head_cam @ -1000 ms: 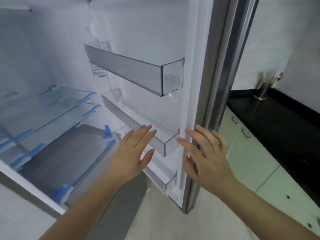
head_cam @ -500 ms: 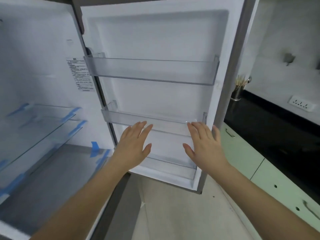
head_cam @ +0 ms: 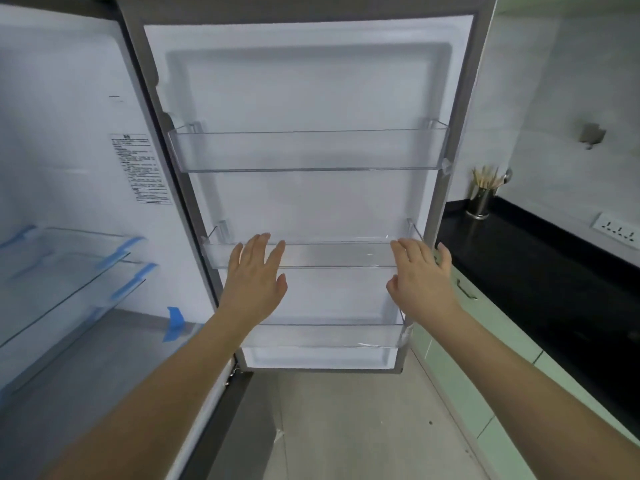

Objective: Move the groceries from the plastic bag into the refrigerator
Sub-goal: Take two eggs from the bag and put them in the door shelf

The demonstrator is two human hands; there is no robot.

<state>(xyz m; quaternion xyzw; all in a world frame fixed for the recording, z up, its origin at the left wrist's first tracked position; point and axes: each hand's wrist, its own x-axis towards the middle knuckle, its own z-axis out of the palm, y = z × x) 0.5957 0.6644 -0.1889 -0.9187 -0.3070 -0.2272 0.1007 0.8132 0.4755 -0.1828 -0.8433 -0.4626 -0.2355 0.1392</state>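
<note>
The refrigerator stands open, its door (head_cam: 311, 88) swung wide and facing me. Three clear door bins hang on it: the upper bin (head_cam: 308, 150), the middle bin (head_cam: 332, 254) and the lower bin (head_cam: 325, 336), all with nothing in them. My left hand (head_cam: 254, 282) is open, fingers spread, in front of the middle bin's left part. My right hand (head_cam: 424, 280) is open by the door's right edge at the same height. Neither holds anything. The plastic bag and groceries are not in view.
Glass shelves with blue tape (head_cam: 69, 258) fill the fridge interior at left. A black countertop (head_cam: 540, 265) over pale green cabinets (head_cam: 460, 362) runs along the right, with a utensil holder (head_cam: 481, 199) and a wall socket (head_cam: 616, 230). Pale floor (head_cam: 346, 427) lies below.
The door has swung further open and now faces me. Both hands have moved apart, the right one toward the door's right edge.
</note>
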